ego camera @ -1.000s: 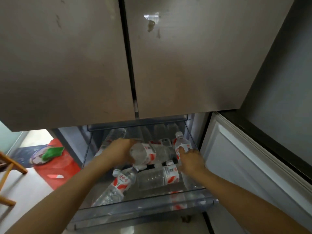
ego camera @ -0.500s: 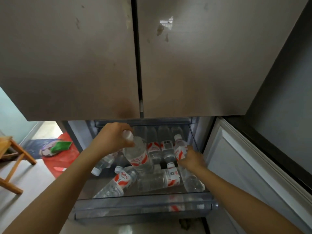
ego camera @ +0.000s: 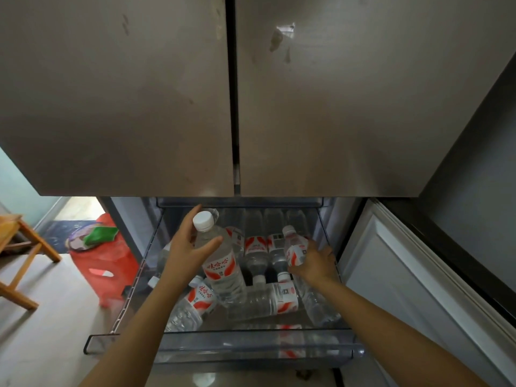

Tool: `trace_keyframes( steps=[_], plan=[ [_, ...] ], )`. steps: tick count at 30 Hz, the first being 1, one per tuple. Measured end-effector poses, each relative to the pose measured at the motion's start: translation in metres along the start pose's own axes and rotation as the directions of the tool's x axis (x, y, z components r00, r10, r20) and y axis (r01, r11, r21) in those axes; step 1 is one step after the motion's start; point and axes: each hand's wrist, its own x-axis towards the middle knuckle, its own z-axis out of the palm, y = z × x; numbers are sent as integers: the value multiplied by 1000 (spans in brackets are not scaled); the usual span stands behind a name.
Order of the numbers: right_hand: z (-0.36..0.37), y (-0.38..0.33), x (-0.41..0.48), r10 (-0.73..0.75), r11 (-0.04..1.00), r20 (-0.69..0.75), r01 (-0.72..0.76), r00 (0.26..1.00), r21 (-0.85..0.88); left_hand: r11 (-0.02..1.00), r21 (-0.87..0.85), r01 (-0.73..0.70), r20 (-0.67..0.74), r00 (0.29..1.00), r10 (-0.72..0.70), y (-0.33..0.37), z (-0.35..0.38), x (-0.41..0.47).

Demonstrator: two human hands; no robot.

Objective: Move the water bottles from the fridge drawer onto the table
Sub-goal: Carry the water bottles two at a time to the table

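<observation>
Over the open fridge drawer (ego camera: 251, 350), beside a grey floor (ego camera: 55, 317), both hands' fingers clasp water bottles

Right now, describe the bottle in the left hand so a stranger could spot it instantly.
Look below the two closed fridge doors into the pulled-out clear drawer full of water bottles. The left hand grips one bottle near its neck. Unlike its neighbours lying flat, it is lifted nearly upright above the pile, its white cap pointing up at the camera.
</observation>
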Motion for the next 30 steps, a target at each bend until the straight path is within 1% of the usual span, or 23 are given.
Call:
trace_keyframes(
  steps=[2, 4, 6, 9, 11, 14, 16, 18, 22, 24, 26, 28, 30],
  plan=[
    [2, -3, 4, 26, 997, 29, -24, 999, -77, 1000, -13, 18, 61, 998, -17, -6, -8, 0],
    [1, -6, 8, 59, 987, 71, -48, 996, -151, 999, 17, 36, 152, 988, -38, -11, -12, -3],
    [2, -10, 12, 79, 982, 91, -62, 993, -176, 997, 56, 49, 208, 976, -59, -18, -11, -9],
    [10, -12, 12, 66, 983, 61, -54, 996, -178, 996, 78, 45, 219, 974, -61, -25, -7, -13],
    [14, -13, 9, 41, 984, 89, -25, 995, -179, 993, 112, 31, 229, 972, -57, -28, -6, -13],
    [18, -17, 2, -46, 973, 194, 88, 980, -214, 992, 110, 64, 237, 967, -89, -35, -8, -11],
    [21, -21, -5, -117, 945, 230, 179, 966, -273, 993, 93, 79, 237, 966, -99, -38, -8, -10],
    [26, -23, -11, -152, 921, 233, 224, 960, -320, 992, 93, 85, 221, 970, -104, -41, -7, -9],
    [27, -24, -16, -169, 894, 170, 224, 971, -389, 990, 96, 104, 210, 970, -122, -45, -4, -9],
    [26, -24, -18, -189, 893, 147, 232, 971, -386, 990, 90, 104, 208, 971, -121, -45, -2, -9],
    [23, -23, -20, -200, 911, 140, 237, 970, -338, 993, 79, 92, 204, 973, -106, -46, -3, -10],
    [19, -19, -24, -207, 942, 113, 229, 972, -243, 995, 62, 82, 200, 975, -93, -47, -5, -13],
    [14, -13, -31, -255, 954, 49, 259, 966, -149, 996, 41, 80, 183, 979, -86, -48, -7, -16]
  ],
)
